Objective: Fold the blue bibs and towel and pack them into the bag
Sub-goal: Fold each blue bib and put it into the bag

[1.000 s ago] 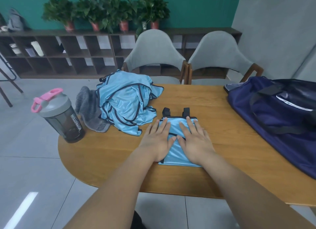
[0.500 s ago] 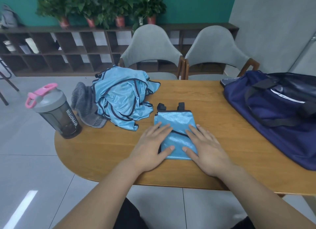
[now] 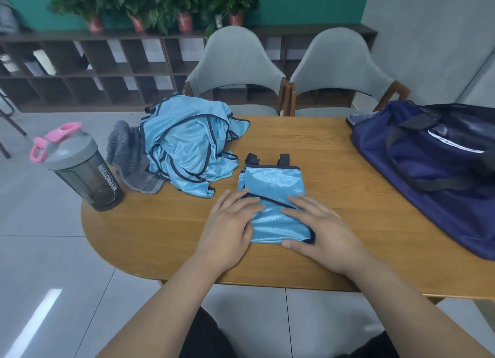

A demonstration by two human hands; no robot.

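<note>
The left hand (image 3: 230, 218) and the right hand (image 3: 318, 229) both lie flat, with straight fingers spread, on the lower half of one folded bib (image 3: 273, 186) in the middle of the frame. The left hand covers its lower left edge, and the right hand covers its lower right corner, with the thumb along the bottom edge. Neither hand pinches the cloth; they only press it onto the table (image 3: 160, 232). The bib is a compact rectangle. Its long axis runs from the bottom toward the top of the frame, and two black straps (image 3: 267, 158) stick out at the upper end, away from the hands. The bag (image 3: 428, 165) lies at the right side of the frame, well apart from the bib, and the right hand is the nearer one to it. I judge that the coming move is to lift this bib and carry it to the right, so the right hand would lead. I cannot tell from here how wide the bag is open. The pile (image 3: 187, 149) of unfolded bibs lies just to the upper left of the folded one, nearer to the left hand. The grey towel (image 3: 126, 154) lies partly under the left side of the pile, beside a bottle (image 3: 80, 167).
</note>
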